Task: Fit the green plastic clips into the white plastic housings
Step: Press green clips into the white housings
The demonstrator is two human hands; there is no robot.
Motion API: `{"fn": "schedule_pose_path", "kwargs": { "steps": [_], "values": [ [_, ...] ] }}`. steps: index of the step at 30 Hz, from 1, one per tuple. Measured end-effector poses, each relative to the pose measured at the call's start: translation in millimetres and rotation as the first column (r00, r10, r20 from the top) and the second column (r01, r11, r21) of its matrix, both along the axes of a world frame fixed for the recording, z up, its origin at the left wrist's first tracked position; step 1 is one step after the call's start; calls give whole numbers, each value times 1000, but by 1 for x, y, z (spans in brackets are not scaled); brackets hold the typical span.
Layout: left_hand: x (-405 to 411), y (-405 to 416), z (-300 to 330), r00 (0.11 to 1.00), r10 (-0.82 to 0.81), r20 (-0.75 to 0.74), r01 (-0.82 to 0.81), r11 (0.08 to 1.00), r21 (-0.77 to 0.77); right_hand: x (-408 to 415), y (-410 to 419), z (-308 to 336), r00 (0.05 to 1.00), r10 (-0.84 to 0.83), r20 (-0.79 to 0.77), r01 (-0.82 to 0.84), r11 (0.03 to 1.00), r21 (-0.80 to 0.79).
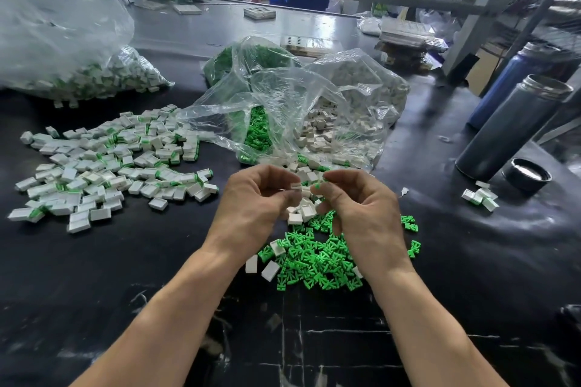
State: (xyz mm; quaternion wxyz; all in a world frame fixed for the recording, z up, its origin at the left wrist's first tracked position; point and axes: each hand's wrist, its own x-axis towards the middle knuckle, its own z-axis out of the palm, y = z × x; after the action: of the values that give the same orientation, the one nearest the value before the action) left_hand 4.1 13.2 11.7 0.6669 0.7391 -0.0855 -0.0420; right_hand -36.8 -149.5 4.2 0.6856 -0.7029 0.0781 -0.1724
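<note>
White plastic housing (295,188): small, pale, rectangular; pinched at the fingertips of the left hand (256,203), long axis roughly level, one end toward the other hand. Green plastic clip (318,185): bright green, mostly hidden; orientation cannot be told; pinched between thumb and forefinger of the right hand (361,210), just beside the housing, above the loose green clips (317,261) on the black table (125,276).
</note>
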Motion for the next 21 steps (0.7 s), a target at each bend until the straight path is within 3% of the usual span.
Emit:
{"fn": "schedule_pose_path", "kwargs": {
  "steps": [7,21],
  "values": [
    [-4,-6,0,1000,-19,21,20,999,-47,-3,6,3,996,93,-13,-92,991,95],
    [-9,-9,4,997,-38,69,42,998,-56,-1,1,-2,999,43,28,-47,988,144]
  ]
}}
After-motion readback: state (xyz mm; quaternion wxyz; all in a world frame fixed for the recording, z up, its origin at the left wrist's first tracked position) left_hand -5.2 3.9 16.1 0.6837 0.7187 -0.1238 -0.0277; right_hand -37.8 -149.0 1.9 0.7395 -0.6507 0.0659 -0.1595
